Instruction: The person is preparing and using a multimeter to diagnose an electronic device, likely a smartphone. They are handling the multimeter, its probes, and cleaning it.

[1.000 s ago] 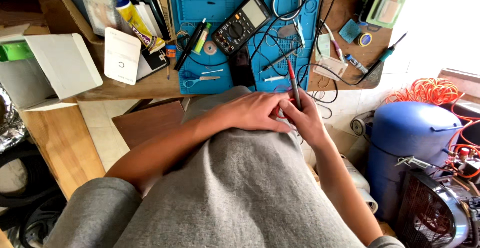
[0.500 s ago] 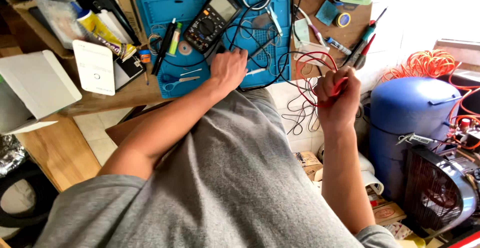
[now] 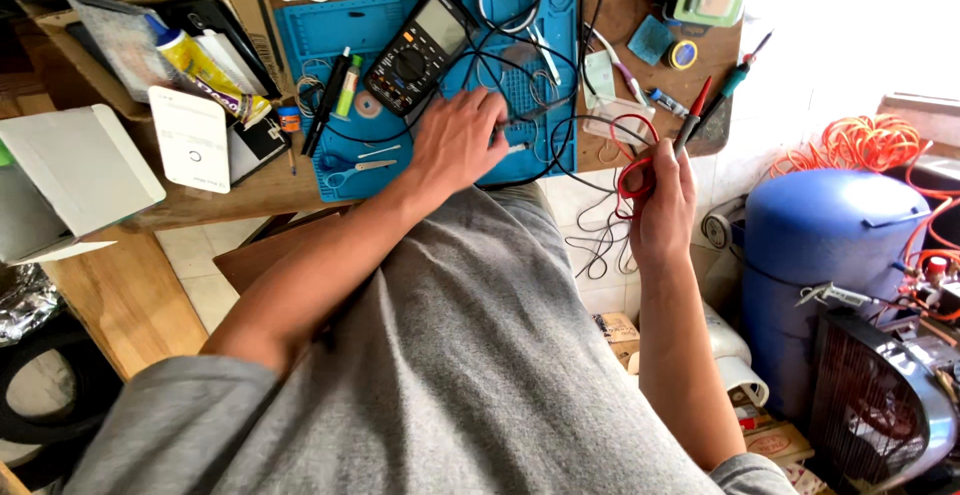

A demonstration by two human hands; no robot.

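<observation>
Presently, the left hand point(image 3: 458, 140) lies palm down on the blue silicone work mat point(image 3: 310, 30) that covers the middle of the wooden bench point(image 3: 615, 5). Its fingers are spread and rest among the black test leads point(image 3: 520, 105); whether they pinch any lead cannot be told. Just beside this hand, toward the far edge of the mat, lies the black handheld multimeter with grey screen point(image 3: 420, 48), tilted, face up.

The right hand point(image 3: 662, 200) is held off the near edge of the bench, well apart from the left. It is closed around a red-tipped test probe point(image 3: 692, 115), which points up and away from the body, and around a loop of red lead wire point(image 3: 632, 170) gathered against the palm.

On the mat, left of the meter, lie a black pen point(image 3: 328, 100) and a green marker point(image 3: 347, 87), and near the front edge small blue-handled scissors point(image 3: 345, 165). A white card box point(image 3: 190, 138) stands at the mat's left. A blue cylindrical tank point(image 3: 825, 240) stands on the floor to the right, with an orange coiled cable point(image 3: 865, 140) behind it.
</observation>
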